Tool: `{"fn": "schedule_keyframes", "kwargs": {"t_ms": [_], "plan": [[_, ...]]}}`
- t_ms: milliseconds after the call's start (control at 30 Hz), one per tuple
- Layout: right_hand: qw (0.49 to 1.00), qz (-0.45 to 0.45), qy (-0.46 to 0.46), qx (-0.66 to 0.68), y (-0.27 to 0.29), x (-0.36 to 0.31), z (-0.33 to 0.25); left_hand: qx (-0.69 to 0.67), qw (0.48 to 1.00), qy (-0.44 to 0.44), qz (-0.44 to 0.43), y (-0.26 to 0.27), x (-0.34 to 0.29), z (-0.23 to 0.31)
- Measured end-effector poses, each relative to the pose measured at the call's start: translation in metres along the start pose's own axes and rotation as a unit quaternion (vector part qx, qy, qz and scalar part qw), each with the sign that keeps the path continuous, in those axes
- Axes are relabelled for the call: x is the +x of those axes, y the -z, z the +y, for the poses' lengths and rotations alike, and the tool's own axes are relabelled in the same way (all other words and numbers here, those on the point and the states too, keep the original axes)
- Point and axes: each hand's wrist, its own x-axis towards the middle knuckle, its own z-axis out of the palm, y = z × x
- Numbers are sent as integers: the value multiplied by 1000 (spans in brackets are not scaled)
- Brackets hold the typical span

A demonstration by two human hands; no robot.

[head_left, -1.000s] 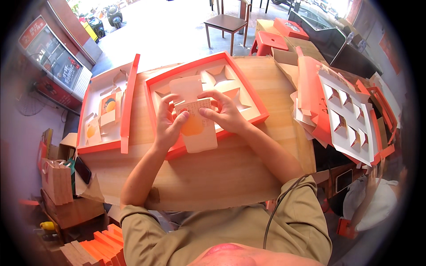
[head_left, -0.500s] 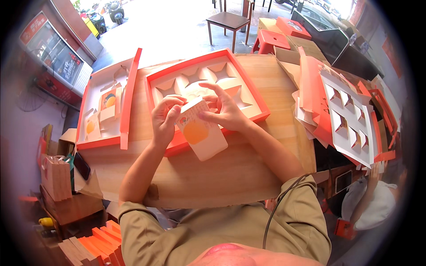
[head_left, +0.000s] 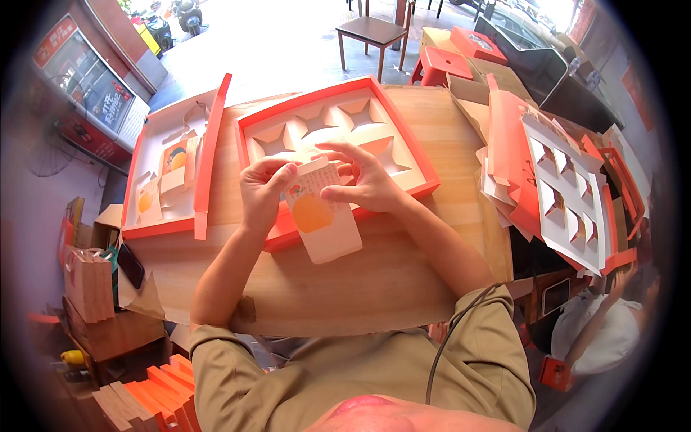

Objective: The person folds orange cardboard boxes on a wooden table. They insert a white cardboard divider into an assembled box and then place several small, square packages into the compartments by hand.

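Between my two hands is a small white paper carton (head_left: 325, 209) with a yellow-orange round print, tilted over the near edge of a box tray. My left hand (head_left: 266, 189) pinches its upper left corner between thumb and fingers. On the upper right side, my right hand (head_left: 363, 180) grips the carton, thumb on its printed face and fingers curled behind. Beneath my hands lies an open red-orange gift box (head_left: 428, 169) with a white insert of star-shaped cut-outs.
Left on the wooden table (head_left: 446, 237) stands another open red box (head_left: 209, 165) holding small printed cartons (head_left: 175, 164). Stacked red boxes with white inserts (head_left: 568, 194) crowd the right side. A phone (head_left: 131, 267) lies at the left edge. Another person's arm (head_left: 599, 320) shows at lower right.
The carton has turned slightly more upright and its lower end has swung a little left. My left hand has shifted slightly left and down; both hands keep their hold.
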Motion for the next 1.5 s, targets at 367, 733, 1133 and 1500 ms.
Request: {"fn": "schedule_keyframes", "kwargs": {"t_ms": [367, 733, 1133, 1500], "plan": [[998, 1, 42, -52, 0, 1, 0, -17, 1000, 13, 14, 1, 1, 2], [996, 3, 52, -66, 1, 1, 4, -18, 997, -41, -59, 5, 3, -3], [998, 53, 15, 33, 2, 4, 15, 76, 989, -66, -104, 0, -3, 5], [967, 109, -125, 194, 8, 6, -2, 294, 892, -319, -124, -24, -5, 10]]}}
